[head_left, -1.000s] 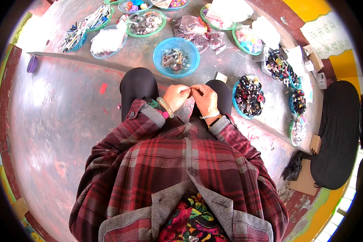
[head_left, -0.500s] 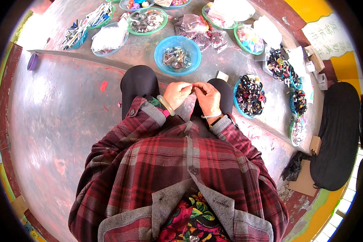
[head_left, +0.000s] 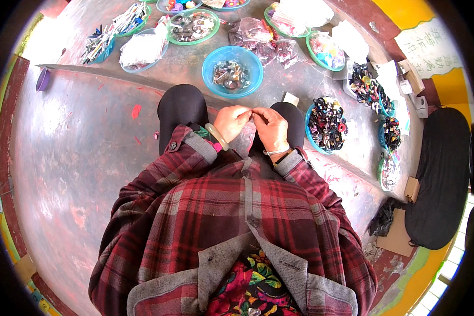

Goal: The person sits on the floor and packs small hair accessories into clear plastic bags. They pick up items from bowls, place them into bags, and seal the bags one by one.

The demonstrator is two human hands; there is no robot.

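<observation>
Between my knees, my left hand [head_left: 231, 124] and my right hand [head_left: 271, 129] meet at the fingertips. Both are pinched closed on something small and dark, too tiny to make out. A pale bangle circles my left wrist, and a white band sits on my right one. Just beyond the hands stands a blue basin [head_left: 207, 79] with small shiny metal and dark pieces [head_left: 230, 76] in it. Right of my right knee is another blue basin [head_left: 312, 138], heaped with black hair ties [head_left: 326, 124] bearing colourful bits.
Several basins line the raised floor ahead, including a green basin [head_left: 216, 32] of metal pieces and a basin of pens [head_left: 108, 55]. Plastic bags [head_left: 258, 39] lie behind. A purple bowl [head_left: 42, 80] stands far left. At right is a long black padded object [head_left: 440, 179] by flattened cardboard [head_left: 396, 234].
Almost nothing differs. My fingertips have shifted very slightly while staying pinched together, and the basins stand where they were.
</observation>
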